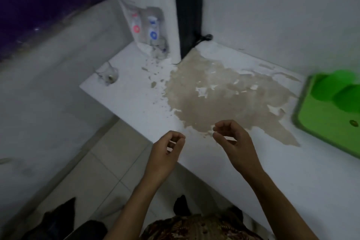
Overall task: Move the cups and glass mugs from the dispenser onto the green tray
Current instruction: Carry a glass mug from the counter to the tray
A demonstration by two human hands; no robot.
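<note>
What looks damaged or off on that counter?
The white counter has a large tan patch where the surface has peeled, spreading from the water dispenser toward the green tray, with loose flakes at its edges. A glass mug sits alone near the counter's left corner. Nothing looks spilled.

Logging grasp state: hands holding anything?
No. Left hand and right hand hang loosely curled above the counter, nothing in them.
</note>
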